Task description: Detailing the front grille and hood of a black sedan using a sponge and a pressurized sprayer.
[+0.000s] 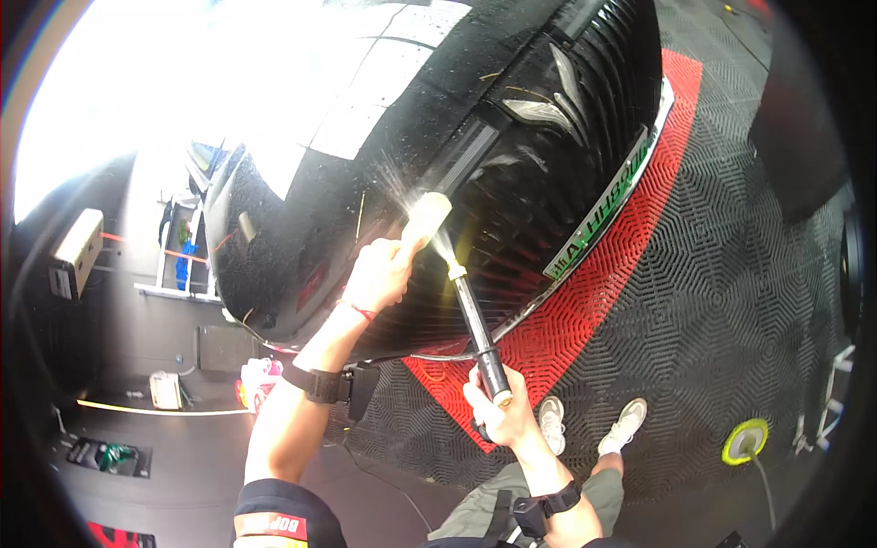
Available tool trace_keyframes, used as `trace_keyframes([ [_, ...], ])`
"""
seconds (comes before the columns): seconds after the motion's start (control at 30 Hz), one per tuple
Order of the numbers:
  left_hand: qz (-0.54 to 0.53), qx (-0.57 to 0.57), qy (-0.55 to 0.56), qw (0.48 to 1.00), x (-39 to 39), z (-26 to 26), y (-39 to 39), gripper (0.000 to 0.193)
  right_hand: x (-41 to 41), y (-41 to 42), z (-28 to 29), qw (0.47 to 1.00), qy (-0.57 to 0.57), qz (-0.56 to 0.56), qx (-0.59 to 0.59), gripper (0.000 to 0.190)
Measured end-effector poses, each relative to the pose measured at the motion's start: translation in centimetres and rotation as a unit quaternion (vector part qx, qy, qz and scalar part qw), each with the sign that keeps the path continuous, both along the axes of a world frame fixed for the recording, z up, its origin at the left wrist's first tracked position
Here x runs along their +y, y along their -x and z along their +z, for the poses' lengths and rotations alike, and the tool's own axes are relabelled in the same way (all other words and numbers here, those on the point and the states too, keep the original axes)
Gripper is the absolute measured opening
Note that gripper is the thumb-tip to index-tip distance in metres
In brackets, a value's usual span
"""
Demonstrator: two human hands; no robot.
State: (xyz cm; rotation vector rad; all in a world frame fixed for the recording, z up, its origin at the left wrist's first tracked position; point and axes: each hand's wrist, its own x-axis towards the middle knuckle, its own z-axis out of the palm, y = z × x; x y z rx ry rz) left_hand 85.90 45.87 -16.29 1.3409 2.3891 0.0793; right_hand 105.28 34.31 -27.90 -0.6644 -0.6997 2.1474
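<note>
My left hand (pixel 377 274) grips a pale yellow pad or brush (pixel 430 214); glare hides which it is. It is held close to the front of a wet black car (pixel 411 130), by the dark strip above the ribbed grille (pixel 486 226). My right hand (pixel 503 404) holds the handle of a black pressure-washer spray gun (pixel 477 318), whose yellow nozzle (pixel 456 270) points at the pad. Water shoots from the nozzle onto the pad and splashes off toward the hood. A silver winged emblem (pixel 541 113) sits above the grille.
Beneath the bumper run red floor tiles (pixel 569 329), bordering dark patterned ones (pixel 706 294). My shoes (pixel 622 425) stand on the dark tiles. A round yellow-rimmed pad on a thin pole (pixel 745 442) is at right. A white rack (pixel 179 253) stands beyond the car at left.
</note>
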Motion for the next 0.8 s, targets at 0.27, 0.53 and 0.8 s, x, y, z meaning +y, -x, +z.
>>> trace_keyframes([
  [0.27,-0.025,0.073,-0.078,0.994,-8.8,-2.7,5.2,0.047,-0.8,-3.7,-2.3,0.998,0.041,0.036,-0.018,0.014],
  [0.53,-0.089,0.158,-0.058,0.982,-15.1,-3.7,7.7,0.034,-1.4,-5.5,-2.3,0.994,0.102,0.047,0.012,0.013],
  [0.8,0.200,-0.016,-0.088,0.976,-35.2,-12.1,2.2,0.005,-2.6,-5.6,-4.3,0.991,-0.059,0.073,-0.100,0.016],
])
